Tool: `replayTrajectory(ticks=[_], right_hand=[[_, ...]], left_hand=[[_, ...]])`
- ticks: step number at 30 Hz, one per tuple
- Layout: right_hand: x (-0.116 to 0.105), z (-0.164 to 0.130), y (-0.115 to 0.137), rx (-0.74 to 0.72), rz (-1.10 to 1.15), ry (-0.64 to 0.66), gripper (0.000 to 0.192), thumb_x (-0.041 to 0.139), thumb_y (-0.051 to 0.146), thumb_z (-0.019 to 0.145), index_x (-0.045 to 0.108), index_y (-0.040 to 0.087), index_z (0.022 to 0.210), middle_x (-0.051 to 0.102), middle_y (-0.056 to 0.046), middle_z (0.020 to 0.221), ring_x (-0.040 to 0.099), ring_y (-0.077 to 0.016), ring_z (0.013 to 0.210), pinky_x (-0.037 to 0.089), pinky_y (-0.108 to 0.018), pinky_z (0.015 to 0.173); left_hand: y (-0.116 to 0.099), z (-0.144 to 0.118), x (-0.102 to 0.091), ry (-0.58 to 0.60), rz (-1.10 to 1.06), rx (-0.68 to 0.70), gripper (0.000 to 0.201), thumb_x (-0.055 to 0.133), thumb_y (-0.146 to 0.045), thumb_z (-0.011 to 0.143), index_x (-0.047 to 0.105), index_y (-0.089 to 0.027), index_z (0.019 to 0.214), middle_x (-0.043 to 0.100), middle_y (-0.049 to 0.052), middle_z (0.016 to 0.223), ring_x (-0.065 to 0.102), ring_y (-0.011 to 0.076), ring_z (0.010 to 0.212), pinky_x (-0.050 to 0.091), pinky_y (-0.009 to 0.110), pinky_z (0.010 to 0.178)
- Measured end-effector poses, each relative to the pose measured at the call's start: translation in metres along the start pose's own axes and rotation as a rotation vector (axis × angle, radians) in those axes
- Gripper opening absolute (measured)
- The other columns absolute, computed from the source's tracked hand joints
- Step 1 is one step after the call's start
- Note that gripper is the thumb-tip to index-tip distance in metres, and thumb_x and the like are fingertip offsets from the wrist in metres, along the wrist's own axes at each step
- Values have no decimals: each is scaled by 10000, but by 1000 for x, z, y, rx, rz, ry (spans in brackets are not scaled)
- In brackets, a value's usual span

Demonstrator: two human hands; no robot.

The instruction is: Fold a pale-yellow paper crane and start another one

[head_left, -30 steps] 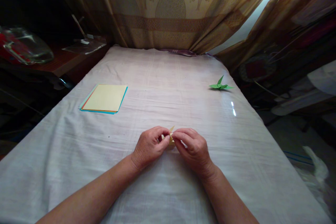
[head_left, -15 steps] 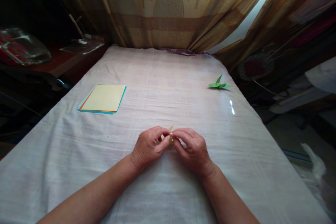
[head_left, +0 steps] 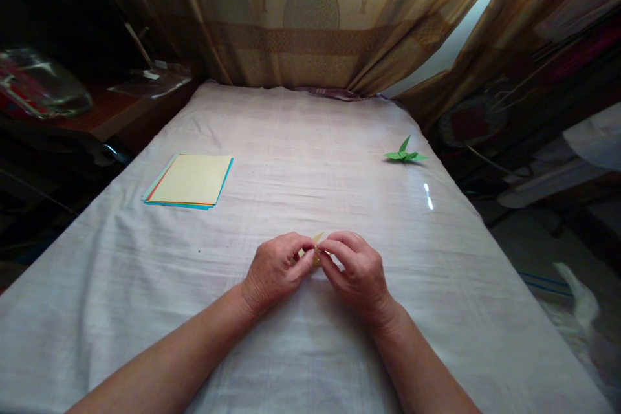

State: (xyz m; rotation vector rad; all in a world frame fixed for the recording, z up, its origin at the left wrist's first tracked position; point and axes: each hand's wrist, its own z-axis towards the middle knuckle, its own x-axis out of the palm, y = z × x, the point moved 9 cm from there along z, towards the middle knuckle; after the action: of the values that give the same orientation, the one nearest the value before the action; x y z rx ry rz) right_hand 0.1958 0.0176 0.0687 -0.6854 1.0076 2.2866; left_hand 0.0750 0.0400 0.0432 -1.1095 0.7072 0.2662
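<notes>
- The left hand and the right hand meet at the near middle of the worktop, which is covered with a pale cloth.
- Between them sits a small yellow paper piece, folded down to a fraction of a sheet; only a pointed tip and a sliver show past the knuckles.
- The fingers of both hands are closed in a pinch on that paper piece, thumb against fingertip on either side of it.
- Judging by its small size, the folding looks well advanced, though its shape is too hidden to tell which folds remain.
- A finished green paper figure rests at the far right of the worktop, well apart from the hands.
- A stack of coloured sheets, yellow on top, lies at the far left, untouched.
- No tray, box or other container stands on the worktop; the clear glassy object on the dark side surface at far left is too dim to read.
</notes>
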Motion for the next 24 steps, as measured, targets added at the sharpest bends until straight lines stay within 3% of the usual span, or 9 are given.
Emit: replayTrajectory(ticks=[9, 24], right_hand=[[0, 1, -4, 21, 90, 59, 121, 559, 182, 911, 649, 238, 851, 672, -17, 757, 623, -151, 708, 495, -261, 661], [0, -1, -1, -83, 71, 82, 99, 573, 164, 907, 656, 219, 909, 696, -42, 857, 648, -159, 788, 521, -266, 733]], left_hand=[[-1, 1, 5, 89, 41, 33, 196, 616, -262, 885, 719, -256, 1051, 673, 25, 913, 623, 170, 865, 472, 262, 769], [9, 3, 5, 131, -120, 15, 109, 618, -280, 897, 707, -232, 937, 655, 6, 878, 612, 136, 817, 465, 229, 736]])
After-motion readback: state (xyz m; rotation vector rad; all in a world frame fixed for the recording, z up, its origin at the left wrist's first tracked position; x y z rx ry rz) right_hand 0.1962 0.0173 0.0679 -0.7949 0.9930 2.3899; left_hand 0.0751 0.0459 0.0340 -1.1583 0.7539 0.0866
